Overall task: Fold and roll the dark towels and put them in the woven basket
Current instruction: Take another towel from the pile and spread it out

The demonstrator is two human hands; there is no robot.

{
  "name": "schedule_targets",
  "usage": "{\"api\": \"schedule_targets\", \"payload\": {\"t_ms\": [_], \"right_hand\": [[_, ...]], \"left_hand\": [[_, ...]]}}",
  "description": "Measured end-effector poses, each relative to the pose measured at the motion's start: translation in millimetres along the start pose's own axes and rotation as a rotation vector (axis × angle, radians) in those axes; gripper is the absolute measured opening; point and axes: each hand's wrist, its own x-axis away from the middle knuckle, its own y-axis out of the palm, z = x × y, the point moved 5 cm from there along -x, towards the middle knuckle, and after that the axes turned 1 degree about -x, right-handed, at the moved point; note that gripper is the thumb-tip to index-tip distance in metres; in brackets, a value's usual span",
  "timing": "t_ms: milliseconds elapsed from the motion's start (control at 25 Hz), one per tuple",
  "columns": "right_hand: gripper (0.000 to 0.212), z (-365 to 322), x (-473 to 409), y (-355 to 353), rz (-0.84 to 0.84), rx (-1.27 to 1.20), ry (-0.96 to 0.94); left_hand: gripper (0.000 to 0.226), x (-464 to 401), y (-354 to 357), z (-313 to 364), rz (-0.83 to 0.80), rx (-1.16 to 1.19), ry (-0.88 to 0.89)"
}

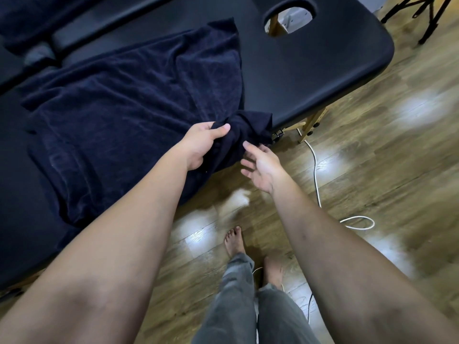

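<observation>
Left hand: my left hand (202,142) is gripping a bunched corner of the dark navy terry towel (129,115), thumb pressing on top of the wad, right at the near edge of the table.
Right hand: my right hand (260,165) is hovering just beside that bunch with fingers spread wide and palm turned up, holding nothing; its fingertips are near the cloth, and I can't tell whether they are touching it.
Towel: it is lying rumpled across the black padded massage table (323,65), its gathered corner hanging over the table's near edge.
Table edge: the rounded end with the oval face hole (289,18) is sitting bare to the right of the towel.
Open room: the glossy wooden plank floor (372,150) is stretching wide to my right, crossed only by a white cord (315,167) looping near my bare feet (234,240).
Hidden: the towel's far-left part is blending into the dark table, so its outline there is hard to make out; more dark shapes at the top left are cut off by the frame.
</observation>
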Motion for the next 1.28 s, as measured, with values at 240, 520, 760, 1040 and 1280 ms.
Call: {"api": "schedule_targets", "payload": {"t_ms": [240, 520, 760, 1040, 1280], "right_hand": [[0.077, 10, -9, 16, -0.021, -0.199, 0.088], [0.014, 3, 10, 0, 0.125, -0.199, -0.074], [0.009, -42, 54, -11, 0.104, -0.244, -0.284], [0.033, -14, 67, -32, 0.312, 0.039, -0.326], [0.019, -11, 79, -29, 0.249, 0.032, -0.487]], "left_hand": [[0.014, -4, -4, -3, 0.007, 0.065, -0.005], [0.005, -15, -10, -12, 0.168, -0.027, 0.08], [0.03, -9, 13, -1, 0.297, -0.26, 0.256], [0.018, 23, 37, -2, 0.123, 0.045, 0.071], [0.022, 48, 74, -11, 0.039, -0.771, 0.381]]}}
